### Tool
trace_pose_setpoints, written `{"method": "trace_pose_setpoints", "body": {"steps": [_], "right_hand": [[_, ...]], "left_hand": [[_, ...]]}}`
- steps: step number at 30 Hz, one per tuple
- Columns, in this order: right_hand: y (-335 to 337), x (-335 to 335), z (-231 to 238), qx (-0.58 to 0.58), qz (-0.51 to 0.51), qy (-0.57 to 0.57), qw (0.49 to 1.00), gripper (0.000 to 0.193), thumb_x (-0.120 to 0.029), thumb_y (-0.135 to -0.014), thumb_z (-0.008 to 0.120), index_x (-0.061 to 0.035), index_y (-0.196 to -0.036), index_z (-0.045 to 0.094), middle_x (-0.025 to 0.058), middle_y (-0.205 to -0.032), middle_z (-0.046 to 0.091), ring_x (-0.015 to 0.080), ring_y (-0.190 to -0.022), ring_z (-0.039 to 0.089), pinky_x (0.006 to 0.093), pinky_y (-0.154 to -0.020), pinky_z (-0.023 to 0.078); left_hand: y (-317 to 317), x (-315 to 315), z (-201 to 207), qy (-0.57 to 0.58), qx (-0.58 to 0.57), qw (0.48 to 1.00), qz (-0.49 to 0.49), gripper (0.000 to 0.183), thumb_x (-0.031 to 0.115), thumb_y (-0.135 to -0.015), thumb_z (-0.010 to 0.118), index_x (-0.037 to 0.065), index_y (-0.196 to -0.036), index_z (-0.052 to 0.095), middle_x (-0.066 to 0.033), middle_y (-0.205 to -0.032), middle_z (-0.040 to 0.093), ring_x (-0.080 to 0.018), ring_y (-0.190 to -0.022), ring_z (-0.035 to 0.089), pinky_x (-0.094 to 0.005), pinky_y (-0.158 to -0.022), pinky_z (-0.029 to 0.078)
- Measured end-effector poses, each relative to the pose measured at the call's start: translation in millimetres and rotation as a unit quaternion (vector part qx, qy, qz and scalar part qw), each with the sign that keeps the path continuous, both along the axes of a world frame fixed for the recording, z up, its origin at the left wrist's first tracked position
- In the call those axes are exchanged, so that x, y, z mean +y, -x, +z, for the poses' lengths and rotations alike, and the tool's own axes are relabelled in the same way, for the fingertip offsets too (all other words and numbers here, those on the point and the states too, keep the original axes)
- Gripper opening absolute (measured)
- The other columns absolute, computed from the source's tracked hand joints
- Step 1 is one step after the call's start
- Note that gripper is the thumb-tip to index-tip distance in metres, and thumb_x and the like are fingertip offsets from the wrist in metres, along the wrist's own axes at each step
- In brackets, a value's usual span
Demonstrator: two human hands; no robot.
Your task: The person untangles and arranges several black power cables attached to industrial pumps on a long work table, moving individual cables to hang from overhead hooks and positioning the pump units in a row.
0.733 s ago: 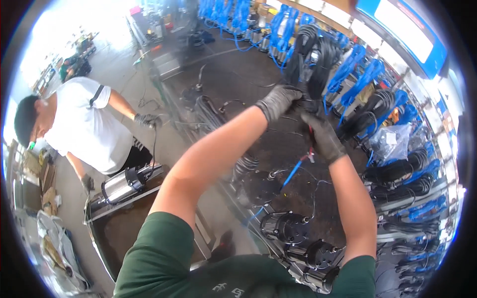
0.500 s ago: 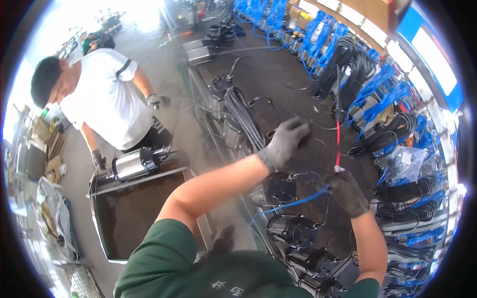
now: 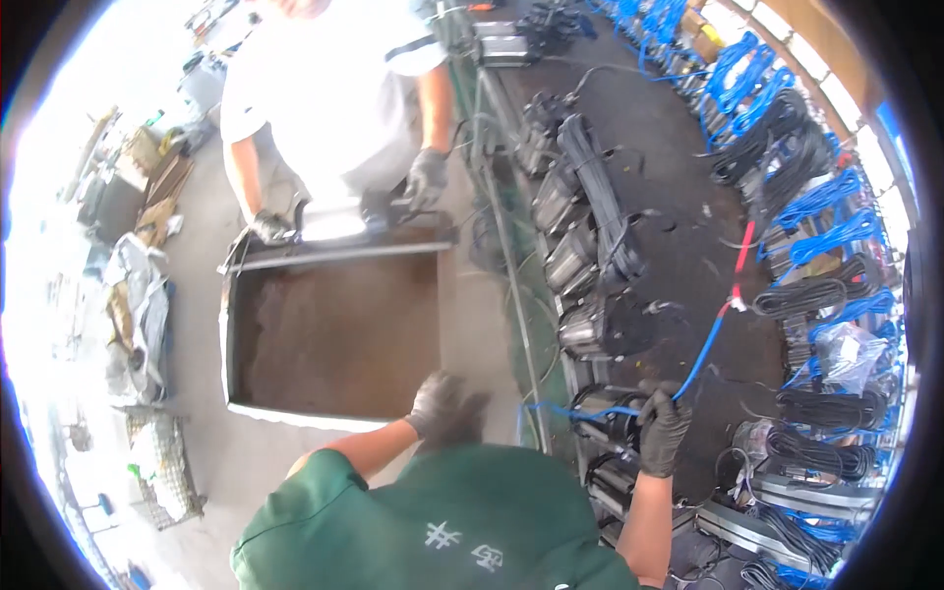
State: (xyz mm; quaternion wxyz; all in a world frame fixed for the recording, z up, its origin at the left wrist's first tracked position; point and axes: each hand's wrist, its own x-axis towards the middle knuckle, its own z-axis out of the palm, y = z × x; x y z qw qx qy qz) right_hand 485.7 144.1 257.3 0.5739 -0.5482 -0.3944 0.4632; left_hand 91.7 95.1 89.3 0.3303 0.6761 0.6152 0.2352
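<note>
My right hand, in a dark glove, is closed around a thin blue cable over the dark workbench. From my fingers the cable runs up to a white joint, where a red sleeve continues away from me. Another stretch of blue cable extends left across the bench edge. My left hand, gloved in grey, is off the bench in front of my body, by the near right corner of a metal tank. Motion smears its fingers.
Across the tank a person in a white shirt has gloved hands beside a shiny cylindrical motor. Motors line the bench's left edge, with a bundled black cable over them. Blue coils and black coils line the right side.
My view has swung left. My left hand has come back from over the bench toward my body. My right hand is now farther from the white joint, lower along the blue cable.
</note>
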Motion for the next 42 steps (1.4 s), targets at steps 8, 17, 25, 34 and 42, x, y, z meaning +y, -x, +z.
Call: {"method": "trace_pose_setpoints", "body": {"steps": [8,17,25,34,42], "right_hand": [[-2,4,-22,-0.038,-0.082,-0.048,0.995,0.033,-0.018,-0.1,0.07,-0.0073,-0.131,0.065,0.0123,-0.099,0.073,0.0153,-0.067,0.06,0.039,-0.071,0.057],[4,7,-17,-0.096,-0.079,-0.058,0.991,0.032,-0.017,-0.103,0.067,-0.0078,-0.133,0.061,0.0079,-0.103,0.073,0.0135,-0.077,0.064,0.0296,-0.064,0.055],[0,7,-23,-0.066,-0.063,-0.073,0.993,0.032,-0.018,-0.101,0.07,-0.0066,-0.13,0.061,0.0089,-0.102,0.072,0.0146,-0.079,0.066,0.0304,-0.065,0.055],[8,4,-19,-0.035,-0.083,-0.072,0.993,0.031,-0.015,-0.1,0.069,-0.0046,-0.129,0.06,0.0102,-0.097,0.073,0.0154,-0.074,0.066,0.0309,-0.063,0.055],[6,4,-21,-0.011,-0.077,-0.076,0.994,0.029,-0.016,-0.102,0.066,-0.004,-0.128,0.062,0.009,-0.097,0.073,0.0157,-0.075,0.067,0.0328,-0.066,0.057]], "left_hand": [[57,-68,-40,-0.001,0.179,0.979,-0.1,0.046,0.026,-0.084,0.075,0.025,-0.13,0.069,-0.0055,-0.142,0.06,-0.0349,-0.135,0.051,-0.0563,-0.111,0.041],[70,-82,-52,-0.118,0.174,0.958,-0.197,0.055,0.041,-0.086,0.075,0.032,-0.139,0.065,-0.001,-0.152,0.052,-0.0319,-0.144,0.044,-0.0572,-0.117,0.037],[72,-80,-54,-0.076,0.249,0.929,-0.264,0.055,0.042,-0.092,0.067,0.031,-0.146,0.06,0.0007,-0.152,0.053,-0.0303,-0.138,0.051,-0.0507,-0.113,0.045],[71,-78,-40,-0.046,0.263,0.92,-0.286,0.054,0.039,-0.098,0.06,0.028,-0.151,0.054,-0.0012,-0.158,0.048,-0.0283,-0.138,0.051,-0.0499,-0.11,0.047],[67,-82,-41,-0.071,0.241,0.931,-0.266,0.055,0.034,-0.097,0.058,0.026,-0.152,0.052,-0.0042,-0.158,0.048,-0.0318,-0.138,0.052,-0.05,-0.11,0.046]]}}
